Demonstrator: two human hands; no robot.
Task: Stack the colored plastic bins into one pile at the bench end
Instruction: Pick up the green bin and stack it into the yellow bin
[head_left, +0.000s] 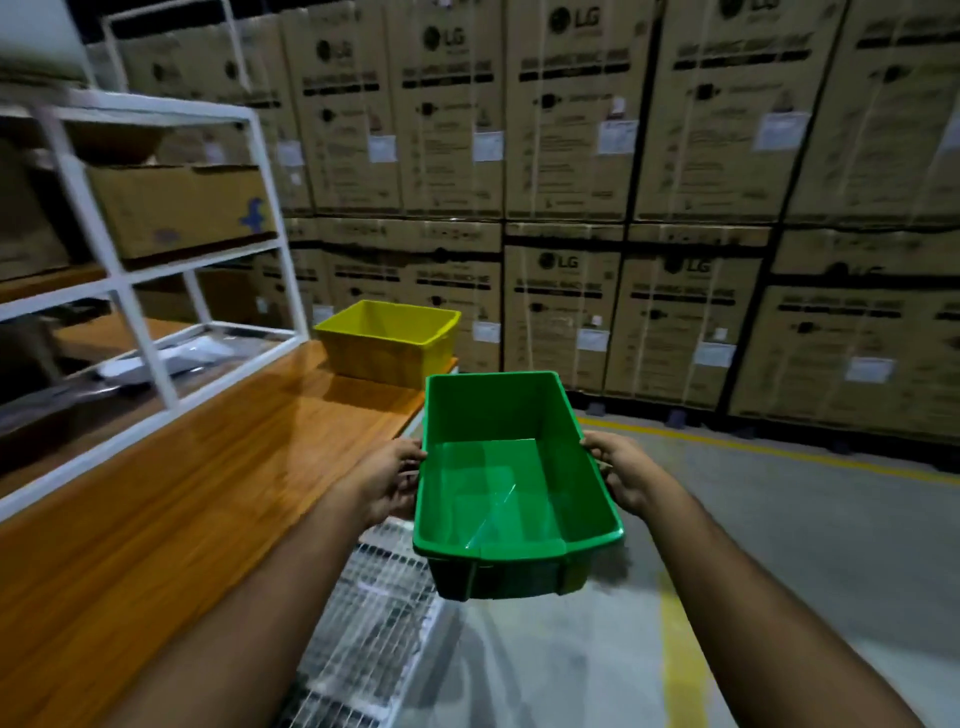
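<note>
- The green bin (514, 483) could slip and fall to the floor, because it hangs in the air beside the wooden bench (208, 493) with nothing under it.
- It could also miss the yellow bin (387, 343), which sits far ahead at the bench end.
- The left hand (387, 480) grips the bin's left rim with curled fingers.
- The right hand (626, 475) grips the right rim; its fingers seem tucked under the edge, though blur makes that hard to see.
- Both arms reach straight forward.
</note>
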